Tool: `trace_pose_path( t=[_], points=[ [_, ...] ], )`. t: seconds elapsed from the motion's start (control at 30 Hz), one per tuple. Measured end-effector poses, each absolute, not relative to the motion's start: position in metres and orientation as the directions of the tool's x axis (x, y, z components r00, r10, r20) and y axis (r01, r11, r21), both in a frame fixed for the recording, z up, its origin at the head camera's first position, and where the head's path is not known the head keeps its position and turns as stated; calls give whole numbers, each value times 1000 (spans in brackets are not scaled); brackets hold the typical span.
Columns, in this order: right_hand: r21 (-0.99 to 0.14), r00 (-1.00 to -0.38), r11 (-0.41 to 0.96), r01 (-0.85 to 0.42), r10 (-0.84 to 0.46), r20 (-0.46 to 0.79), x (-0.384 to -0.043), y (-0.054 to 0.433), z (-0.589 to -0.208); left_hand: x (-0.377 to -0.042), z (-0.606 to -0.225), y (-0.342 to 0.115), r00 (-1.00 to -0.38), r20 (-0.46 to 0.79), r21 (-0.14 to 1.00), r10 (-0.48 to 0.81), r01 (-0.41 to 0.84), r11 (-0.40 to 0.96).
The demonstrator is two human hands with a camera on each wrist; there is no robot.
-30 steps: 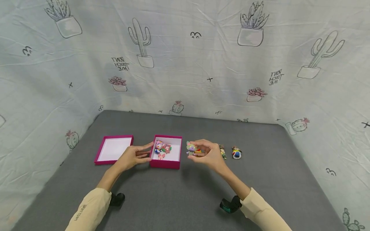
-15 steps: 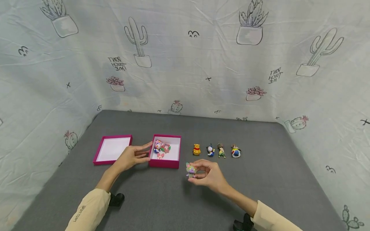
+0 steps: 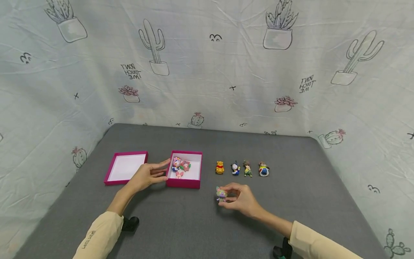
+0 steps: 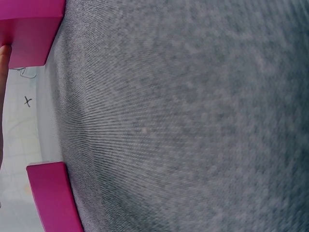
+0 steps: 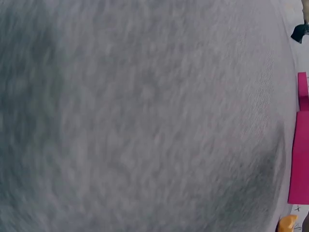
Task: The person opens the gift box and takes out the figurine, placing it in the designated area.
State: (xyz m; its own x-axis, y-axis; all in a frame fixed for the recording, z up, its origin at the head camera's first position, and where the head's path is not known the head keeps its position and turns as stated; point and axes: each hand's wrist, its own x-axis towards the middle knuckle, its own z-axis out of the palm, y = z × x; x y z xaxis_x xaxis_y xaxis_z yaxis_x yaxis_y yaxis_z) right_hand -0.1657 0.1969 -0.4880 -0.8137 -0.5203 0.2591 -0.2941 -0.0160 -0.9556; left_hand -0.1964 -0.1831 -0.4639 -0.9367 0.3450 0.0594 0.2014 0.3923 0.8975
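In the head view my right hand [image 3: 242, 197] pinches a small purple cat figurine [image 3: 221, 193] with greenish ears between thumb and fingers, low in front of the figurine row. My left hand [image 3: 150, 175] reaches to the left wall of an uncovered magenta box [image 3: 183, 183], its fingers extended against that side. A fingertip [image 4: 5, 52] on the box wall also shows in the left wrist view. Inside the box lie a pink-and-blue figurine [image 3: 176, 163], a reddish bear figurine [image 3: 185, 166] and a pink figurine [image 3: 179, 174]. The right wrist view misses the held cat.
Left of the box lies its magenta lid [image 3: 126, 168], white inside facing up. To the right a row holds a yellow bear figurine [image 3: 220, 167], a blue-and-white figurine [image 3: 235, 168], a green-clad figurine [image 3: 247, 169] and a figurine in blue and red [image 3: 263, 169].
My right hand has come back toward me from beside the box with the cat figurine, then a little right and lower, uncovering the figurine row. The left hand stays at the box.
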Motion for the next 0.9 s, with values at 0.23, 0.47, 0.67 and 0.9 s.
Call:
trace_pose_path(
  t=[0.23,0.47,0.67,0.9],
  points=[
    [-957,-822,-35,-289,-503,267,-179,197,-497,-197,-465,-182,-933,72,897,352,215,387],
    [-955,-839,4,-296,-479,258,-190,194,-503,-195,-466,-183,-934,74,894,349,217,392],
    [-928,-833,106,-357,-485,265,-193,193,-497,-196,-470,-183,-928,107,882,357,255,397],
    [-903,-835,213,-373,-502,226,-189,190,-473,-196,-470,-183,-925,116,880,362,265,393]
  ],
)
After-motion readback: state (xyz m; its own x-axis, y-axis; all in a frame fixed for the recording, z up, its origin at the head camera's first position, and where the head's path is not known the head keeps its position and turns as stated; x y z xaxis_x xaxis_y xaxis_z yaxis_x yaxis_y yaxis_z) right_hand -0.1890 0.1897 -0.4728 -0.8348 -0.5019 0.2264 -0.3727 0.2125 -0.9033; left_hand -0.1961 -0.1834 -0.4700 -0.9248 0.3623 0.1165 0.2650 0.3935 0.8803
